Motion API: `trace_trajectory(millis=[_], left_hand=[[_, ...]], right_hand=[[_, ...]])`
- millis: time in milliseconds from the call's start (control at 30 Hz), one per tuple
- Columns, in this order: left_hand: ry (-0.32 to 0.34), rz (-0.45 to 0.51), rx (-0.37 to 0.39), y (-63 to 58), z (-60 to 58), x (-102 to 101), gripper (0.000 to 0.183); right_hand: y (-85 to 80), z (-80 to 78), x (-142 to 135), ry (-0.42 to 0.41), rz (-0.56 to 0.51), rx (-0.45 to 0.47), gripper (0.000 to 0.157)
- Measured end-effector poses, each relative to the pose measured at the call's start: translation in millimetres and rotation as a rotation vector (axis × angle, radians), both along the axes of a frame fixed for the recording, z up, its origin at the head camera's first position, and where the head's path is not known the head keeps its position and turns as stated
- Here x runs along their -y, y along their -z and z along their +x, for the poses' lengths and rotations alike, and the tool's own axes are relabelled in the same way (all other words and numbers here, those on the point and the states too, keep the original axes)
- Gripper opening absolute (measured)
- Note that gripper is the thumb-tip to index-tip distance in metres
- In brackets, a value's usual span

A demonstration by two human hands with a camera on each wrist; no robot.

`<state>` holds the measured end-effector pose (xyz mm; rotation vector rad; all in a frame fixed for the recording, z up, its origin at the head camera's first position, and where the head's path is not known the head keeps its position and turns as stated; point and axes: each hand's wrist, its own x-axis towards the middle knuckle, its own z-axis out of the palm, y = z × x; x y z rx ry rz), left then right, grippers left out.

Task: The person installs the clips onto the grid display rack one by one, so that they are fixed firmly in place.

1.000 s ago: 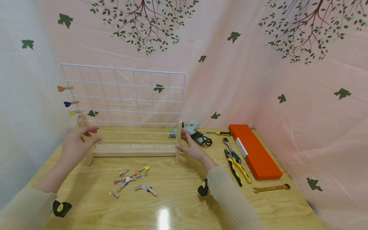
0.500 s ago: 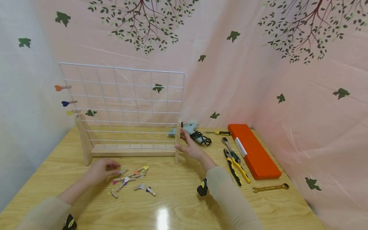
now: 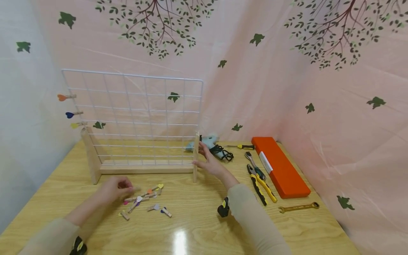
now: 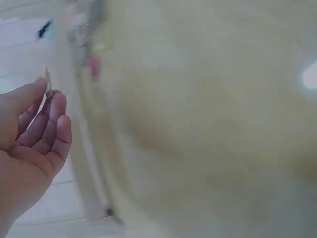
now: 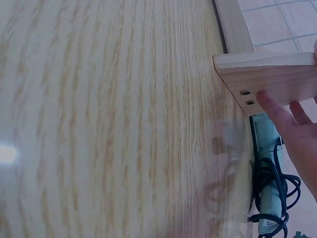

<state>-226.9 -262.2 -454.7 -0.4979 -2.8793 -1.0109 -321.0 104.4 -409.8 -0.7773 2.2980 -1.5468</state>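
Note:
My left hand is low over the table's left half, pinching a small wooden clothespin between thumb and fingertips. Beside it lies a loose cluster of clothespins with coloured hearts. My right hand grips the right wooden side post of a stand, thumb at the front and fingers further back. That stand bears an upright white wire grid. Clipped to the grid's left edge are three clothespins with hearts: orange, dark blue and yellow.
A light-blue glue gun with a black cord lies behind the right post. Further right are a screwdriver, a ratchet wrench, yellow-black pliers, a long orange box and a brass-coloured wrench. A pink curtain hangs behind.
My left hand has come down from beside the grid's left post to the cluster and taken one clothespin, lifting it slightly. My right hand stays on the right post.

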Motion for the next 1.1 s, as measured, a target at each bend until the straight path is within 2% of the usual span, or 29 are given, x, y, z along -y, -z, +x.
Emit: trace_trajectory(millis=[67,133,200,300,433,567,700,800,867,933,1000,1100], left_hand=[[-0.021,0.034,-0.044,-11.4,-1.6,2,0.008],[-0.039,0.061,-0.134,-26.7,-3.8,4,0.008],[-0.085,0.064,-0.217,-46.1,-4.6,6,0.01],[-0.168,0.076,-0.302,-77.5,-3.8,12,0.016],[-0.334,0.16,-0.42,-118.7,-2.9,20,0.021],[-0.531,0.368,-0.613,-157.0,-8.0,31,0.022],[-0.718,0.563,-0.745,-186.2,-16.0,44,0.023],[-0.843,0.696,-0.749,-204.8,-21.6,51,0.022],[-0.879,0.819,-0.716,-216.8,-25.1,55,0.02],[-0.881,0.963,-0.668,-226.6,-29.8,58,0.021],[-0.856,1.103,-0.621,-233.8,-33.8,63,0.025],[-0.823,1.245,-0.582,-239.2,-39.7,68,0.032]], right_hand=[[-0.1,-0.3,0,0.003,-0.001,-0.002,0.077],[-0.4,-0.5,0,0.008,-0.004,-0.003,0.077],[-0.6,-0.7,-1,0.012,-0.008,-0.003,0.077],[-0.3,-1.1,-1,0.014,-0.008,-0.003,0.077],[0.7,-1.6,-1,0.002,-0.02,-0.003,0.078],[1.6,-1.9,0,0.0,-0.025,-0.003,0.078],[3.0,-2.5,0,0.001,-0.011,-0.008,0.078],[5.3,-4.0,-1,0.0,-0.005,-0.005,0.079],[9.0,-6.8,-1,0.002,-0.013,-0.005,0.079],[15.4,-11.1,-1,0.015,-0.017,-0.009,0.081],[22.2,-15.6,-2,0.031,-0.018,-0.02,0.081],[30.0,-20.3,-2,0.044,-0.017,-0.046,0.08]])
